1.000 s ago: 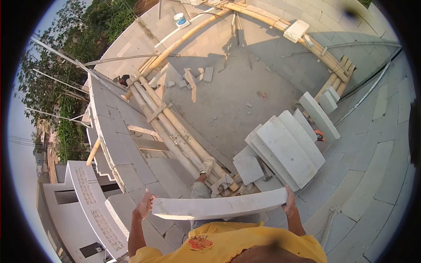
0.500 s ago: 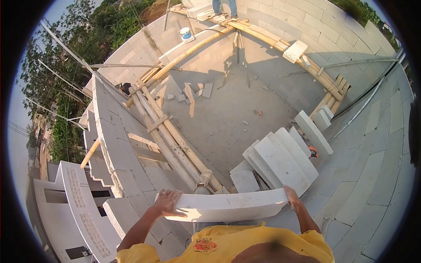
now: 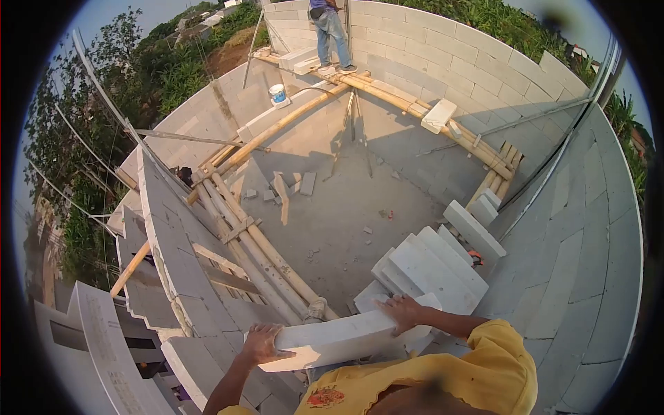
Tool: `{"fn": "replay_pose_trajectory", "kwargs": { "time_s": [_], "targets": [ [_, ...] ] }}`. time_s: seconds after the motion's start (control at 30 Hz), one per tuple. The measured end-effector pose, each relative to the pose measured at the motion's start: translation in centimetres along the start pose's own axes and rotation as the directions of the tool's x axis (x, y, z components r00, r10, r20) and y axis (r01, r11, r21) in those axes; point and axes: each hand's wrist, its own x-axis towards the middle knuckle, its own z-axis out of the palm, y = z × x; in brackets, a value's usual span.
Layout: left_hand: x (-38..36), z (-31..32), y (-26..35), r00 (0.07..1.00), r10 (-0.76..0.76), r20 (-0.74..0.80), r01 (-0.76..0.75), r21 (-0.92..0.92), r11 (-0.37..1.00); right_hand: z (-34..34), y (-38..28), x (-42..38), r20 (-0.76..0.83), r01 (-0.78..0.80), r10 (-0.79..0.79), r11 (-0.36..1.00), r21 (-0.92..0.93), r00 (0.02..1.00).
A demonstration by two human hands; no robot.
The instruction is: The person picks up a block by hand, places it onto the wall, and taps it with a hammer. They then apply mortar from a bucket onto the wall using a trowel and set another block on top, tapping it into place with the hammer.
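A long pale block (image 3: 335, 340) lies across the front of my body, low in the view. My left hand (image 3: 266, 344) grips its left end, with fingers over the top face and thumb on the near face. My right hand (image 3: 401, 312) has its fingers spread over the block's top, a little in from the right end. The block slants, its right end higher in the view. Just beyond my right hand leans a row of flat pale blocks (image 3: 432, 266).
Bamboo poles (image 3: 266, 245) run along the left and back walls. A person in jeans (image 3: 332, 38) stands on the back platform. A white-blue bucket (image 3: 277, 94) sits at the back left. Block walls (image 3: 567, 277) curve around, and rubble (image 3: 308, 183) lies on the floor below.
My right hand has moved left from the block's end onto its top. The block now slants, its right end raised in the view. The view has shifted, showing more of the person at the back.
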Motion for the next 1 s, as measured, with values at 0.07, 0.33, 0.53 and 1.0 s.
{"fn": "replay_pose_trajectory", "kwargs": {
  "time_s": [0.07, 0.33, 0.53, 1.0],
  "targets": [
    [-1.3, -0.6, 1.2, 1.000, -0.015, -0.001, 0.015, 0.030, 0.999, 0.4, 0.4, 0.8, 0.077, 0.070, -0.068, 0.997, -0.029, 0.995],
    [-5.9, -1.8, 7.1, 0.997, -0.046, 0.056, 0.041, 0.102, 0.994, 4.5, 0.5, -2.7, -0.126, 0.141, -0.125, 0.982, 0.124, 0.984],
    [-6.1, -5.1, 9.5, 0.999, 0.042, 0.013, -0.044, 0.185, 0.982, 3.6, -2.7, -7.8, -0.346, 0.169, -0.103, 0.971, 0.167, 0.932],
    [-7.0, -4.8, 2.7, 0.991, -0.060, -0.121, 0.055, -0.043, 0.998, -11.2, -5.2, -3.9, -0.248, 0.163, -0.161, 0.986, -0.012, 0.955]
  ]
}}
